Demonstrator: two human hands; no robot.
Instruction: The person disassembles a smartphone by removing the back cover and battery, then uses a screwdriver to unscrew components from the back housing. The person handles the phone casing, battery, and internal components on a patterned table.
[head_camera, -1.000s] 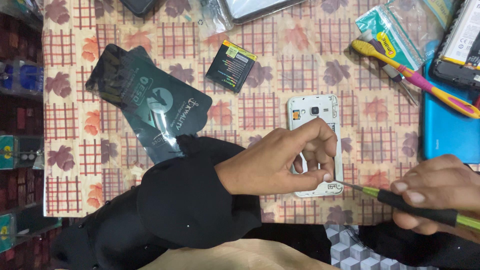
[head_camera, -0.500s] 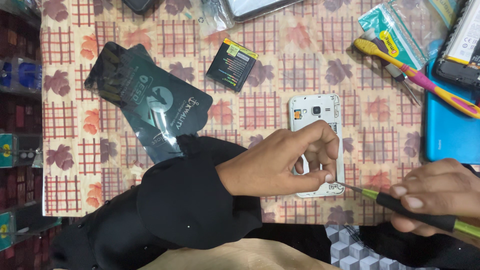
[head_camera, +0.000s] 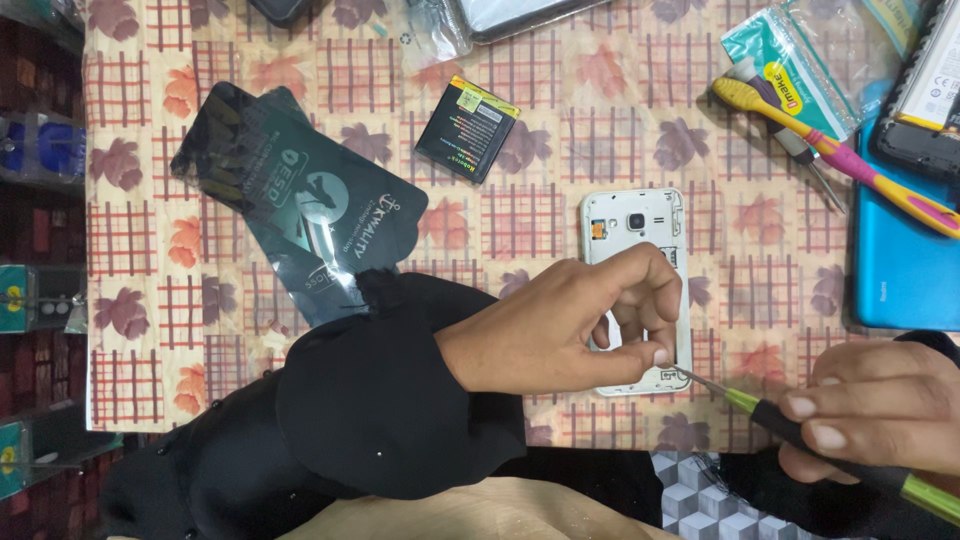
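Note:
A white phone (head_camera: 632, 220) with its back cover off lies camera end up on the patterned tablecloth (head_camera: 540, 60). My left hand (head_camera: 560, 325), in a black sleeve, pinches the phone's lower right part with thumb and fingers. My right hand (head_camera: 880, 410) grips a thin screwdriver (head_camera: 745, 402) with a green and black handle. Its metal tip touches the phone's lower right corner, just below my left fingertips.
A black and yellow battery (head_camera: 467, 128) lies above and left of the phone, next to a dark glossy pouch (head_camera: 300, 205). At the right are a yellow and pink toothbrush (head_camera: 830, 150), a blue phone (head_camera: 900, 260) and a green packet (head_camera: 790, 60). Shelves line the left edge.
My right hand with the screwdriver has slid slightly down the picture. The tip stays at the phone's corner, and my left hand keeps its hold.

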